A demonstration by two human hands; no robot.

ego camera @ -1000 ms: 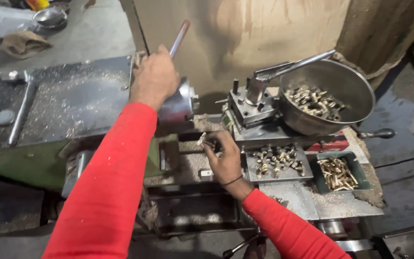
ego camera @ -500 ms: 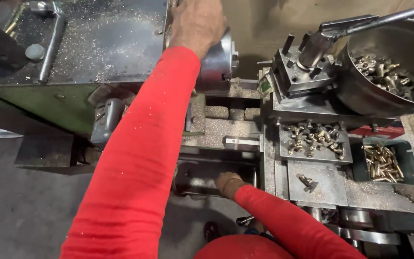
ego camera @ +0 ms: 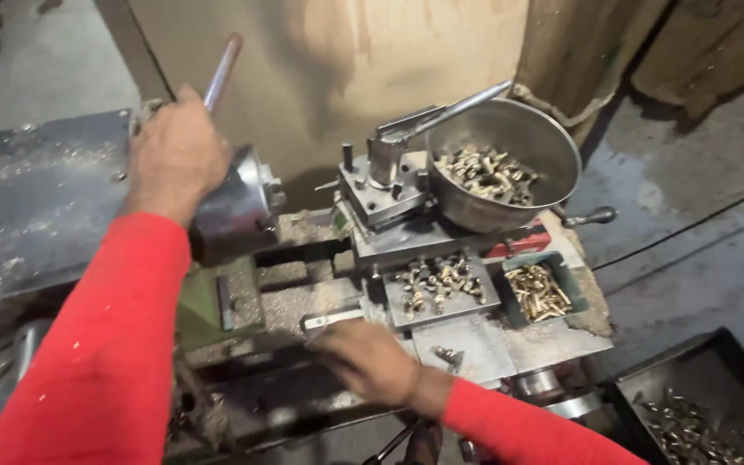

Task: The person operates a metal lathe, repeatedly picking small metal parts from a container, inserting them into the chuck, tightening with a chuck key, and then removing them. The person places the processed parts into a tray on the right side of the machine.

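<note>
The left hand is stretched forward in a red sleeve, fingers closed around the base of a long metal lever beside the lathe's shiny chuck. The right hand reaches low across the lathe bed; it is blurred, so whether it grips anything cannot be told. Behind the tool post sits a steel bowl of small brass parts, with two trays of similar parts below. Metal chips litter the machine; the floor is dark concrete.
</note>
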